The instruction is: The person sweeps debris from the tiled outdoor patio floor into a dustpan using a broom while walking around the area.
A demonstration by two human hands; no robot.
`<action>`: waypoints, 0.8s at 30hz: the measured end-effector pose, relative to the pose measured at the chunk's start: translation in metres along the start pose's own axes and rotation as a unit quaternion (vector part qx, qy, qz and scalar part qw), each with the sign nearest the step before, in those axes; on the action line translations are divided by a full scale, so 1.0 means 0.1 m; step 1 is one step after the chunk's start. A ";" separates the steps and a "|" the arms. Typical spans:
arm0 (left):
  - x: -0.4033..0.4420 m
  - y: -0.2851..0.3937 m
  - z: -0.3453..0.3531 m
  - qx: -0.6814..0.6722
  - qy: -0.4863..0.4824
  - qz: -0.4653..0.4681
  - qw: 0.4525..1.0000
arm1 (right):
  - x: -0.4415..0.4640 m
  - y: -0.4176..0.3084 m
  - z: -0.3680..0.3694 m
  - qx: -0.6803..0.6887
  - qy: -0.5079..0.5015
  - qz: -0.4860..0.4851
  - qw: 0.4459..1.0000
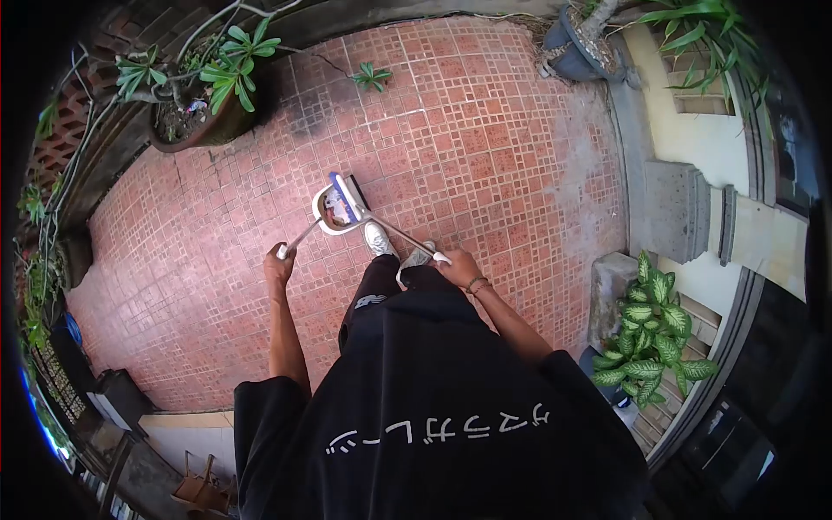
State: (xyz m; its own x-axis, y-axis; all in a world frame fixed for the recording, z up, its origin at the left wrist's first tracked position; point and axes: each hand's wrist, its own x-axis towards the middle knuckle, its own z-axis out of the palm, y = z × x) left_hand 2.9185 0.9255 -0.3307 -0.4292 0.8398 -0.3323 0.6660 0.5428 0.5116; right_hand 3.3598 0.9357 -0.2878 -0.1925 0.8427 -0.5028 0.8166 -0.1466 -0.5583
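Observation:
My left hand (279, 263) is closed around the pale grip of a long-handled dustpan (317, 205). The dustpan has a white rim and is low over the tiles ahead of my feet, with small debris (334, 209) in it. In my right hand (459, 269) is the white-tipped handle of a broom (400, 232), slanting down toward the dustpan. A blue and white head with a dark edge (347, 192) lies against the dustpan's right side; where the two parts meet is hard to make out.
Reddish patterned tiles (468, 165) spread around my shoes (378, 238). A large potted plant (204, 130) stands at the upper left, and a dark pot (572, 56) at the upper right. Along the right wall are a stone block (609, 295) and a leafy plant (650, 329).

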 end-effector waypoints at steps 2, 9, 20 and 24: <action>0.04 -0.04 -0.07 0.006 -0.037 -0.046 0.998 | -0.22 0.11 -0.22 0.010 0.014 0.024 1.000; 0.28 0.08 -0.23 -0.178 -0.317 -0.233 0.902 | -1.07 0.84 -0.48 -0.003 0.055 0.183 0.982; 0.28 0.47 -0.01 -0.356 -0.406 -0.248 0.804 | -2.16 1.93 -0.09 0.106 0.150 0.514 0.838; -0.13 0.90 0.53 -0.280 -0.375 0.049 0.882 | -2.35 2.47 -0.07 0.138 0.199 0.604 0.759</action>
State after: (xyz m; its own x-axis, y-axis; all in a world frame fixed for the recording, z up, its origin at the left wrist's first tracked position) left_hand 3.0162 0.9637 -0.3223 0.2780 0.7597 -0.5879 0.1821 0.5593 0.8088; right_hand 3.6100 0.7049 -0.3030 0.8308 0.0876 -0.5497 0.1095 -0.9940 0.0072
